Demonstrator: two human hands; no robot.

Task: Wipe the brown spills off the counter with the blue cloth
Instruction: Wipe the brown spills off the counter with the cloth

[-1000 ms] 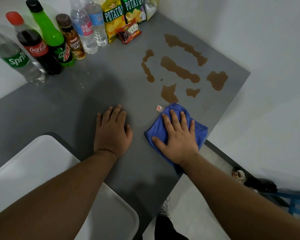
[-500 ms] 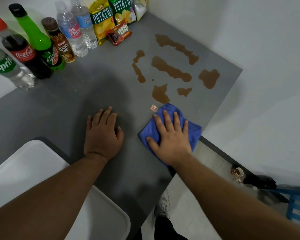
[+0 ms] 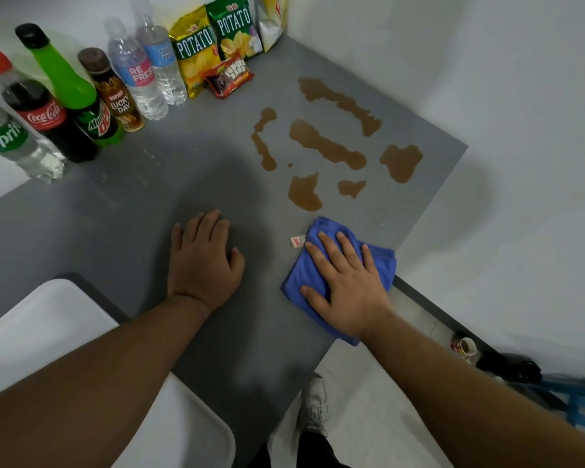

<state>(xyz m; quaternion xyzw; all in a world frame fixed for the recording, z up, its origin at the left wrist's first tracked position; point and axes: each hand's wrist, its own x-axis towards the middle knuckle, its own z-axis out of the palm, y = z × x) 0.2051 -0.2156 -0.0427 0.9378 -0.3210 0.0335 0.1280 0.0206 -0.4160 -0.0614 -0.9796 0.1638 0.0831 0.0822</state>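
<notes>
Cloth (image 3: 318, 265), blue and folded, lies flat on the grey counter (image 3: 132, 204) near its front right edge, pinned under the right hand (image 3: 347, 285); that hand presses palm-down with fingers spread and straight, not curled round the fabric, the thumb reaching to the cloth's near-left border; a small white tag (image 3: 296, 241) sticks out of the cloth just left of the index fingertip. Just beyond the fingertips, apart from the cloth by a narrow strip of bare counter, sits the nearest of the brown spills (image 3: 304, 194); further out from the hand lie the other patches, a long streak (image 3: 328, 145), a thin trail (image 3: 264, 140) to its left, a round blot (image 3: 401, 162) to the right, and a longer band (image 3: 341, 104) at the far side; all look wet and unwiped. To the left of the cloth hand, well apart from it, the left hand (image 3: 201, 265) rests flat and empty on the counter, fingers loosely together. Far beyond the left hand, along the wall, stand drink bottles (image 3: 61, 106) and potato chip bags (image 3: 213, 45).
</notes>
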